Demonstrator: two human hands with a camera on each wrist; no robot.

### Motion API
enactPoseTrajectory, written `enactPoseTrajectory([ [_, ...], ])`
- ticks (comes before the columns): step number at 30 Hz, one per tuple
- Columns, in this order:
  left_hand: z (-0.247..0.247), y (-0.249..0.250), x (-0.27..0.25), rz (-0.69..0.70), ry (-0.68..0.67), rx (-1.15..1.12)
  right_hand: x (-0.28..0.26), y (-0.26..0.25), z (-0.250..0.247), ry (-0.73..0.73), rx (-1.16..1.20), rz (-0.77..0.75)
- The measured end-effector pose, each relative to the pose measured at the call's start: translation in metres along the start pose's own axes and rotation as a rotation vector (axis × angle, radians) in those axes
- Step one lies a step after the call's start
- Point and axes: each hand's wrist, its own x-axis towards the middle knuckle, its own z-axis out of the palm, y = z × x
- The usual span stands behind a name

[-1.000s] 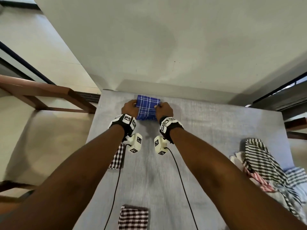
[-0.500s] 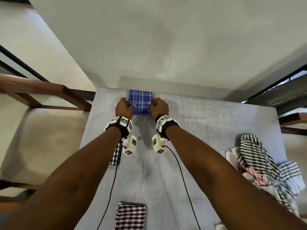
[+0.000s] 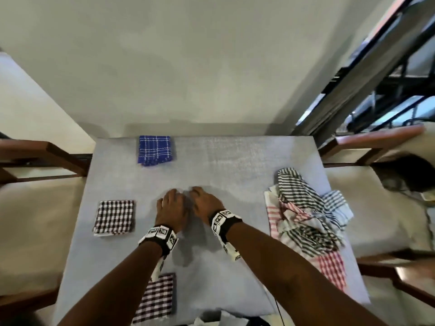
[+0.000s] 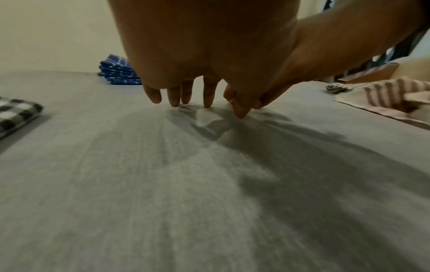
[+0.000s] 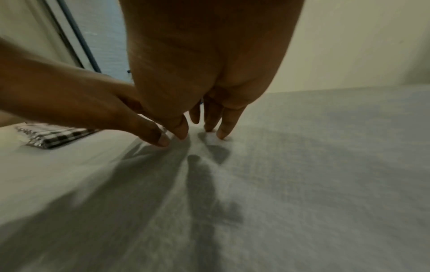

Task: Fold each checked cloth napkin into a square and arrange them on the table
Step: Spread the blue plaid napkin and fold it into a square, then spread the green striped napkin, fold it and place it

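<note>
A folded blue checked napkin (image 3: 155,149) (image 4: 117,72) lies alone at the table's far edge. A folded dark checked napkin (image 3: 114,217) (image 4: 16,113) (image 5: 56,135) sits at the left, and another (image 3: 157,298) lies near the front edge under my left forearm. My left hand (image 3: 173,207) (image 4: 197,95) and right hand (image 3: 204,203) (image 5: 197,127) are side by side at the table's middle. Their straight fingers touch the grey tablecloth (image 3: 235,165) and hold nothing. A heap of unfolded striped and checked napkins (image 3: 306,215) (image 4: 381,95) lies at the right.
Wooden chairs stand on both sides of the table, one at the left (image 3: 42,158) and one at the right (image 3: 376,142). A wall runs behind the far edge. Some white cloth (image 3: 219,322) shows at the near edge.
Both hands have let go of the blue napkin and drawn back to the table's middle. The blue napkin stays at the far edge. The head view has shifted.
</note>
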Motion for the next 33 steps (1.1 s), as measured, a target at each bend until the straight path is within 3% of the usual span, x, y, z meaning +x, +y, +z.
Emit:
enactPoseTrajectory([
  [4,0.01,0.041,-0.031,-0.102,-0.063,0.078,-0.055,0.038,-0.007,-0.023,-0.057,-0.024],
  [7,0.012,0.068,-0.048,-0.06,-0.064,0.13,-0.089,0.065,-0.022,0.045,-0.031,-0.028],
  [11,0.009,0.102,-0.051,0.162,-0.21,0.091,-0.122,0.118,-0.057,0.228,-0.086,0.017],
  [16,0.014,0.124,-0.049,0.073,-0.367,0.121,-0.169,0.191,-0.096,0.559,-0.158,0.161],
  [18,0.019,0.124,-0.05,0.058,-0.375,0.118,-0.195,0.211,-0.104,0.533,-0.224,0.252],
  [21,0.025,0.119,-0.053,0.068,-0.339,0.122,-0.23,0.238,-0.095,0.322,-0.308,0.468],
  [24,0.027,0.115,-0.055,0.062,-0.337,0.092,-0.253,0.257,-0.077,0.222,-0.331,0.561],
  [33,0.029,0.115,-0.059,0.014,-0.376,0.035,-0.26,0.248,-0.098,0.383,-0.259,0.37],
])
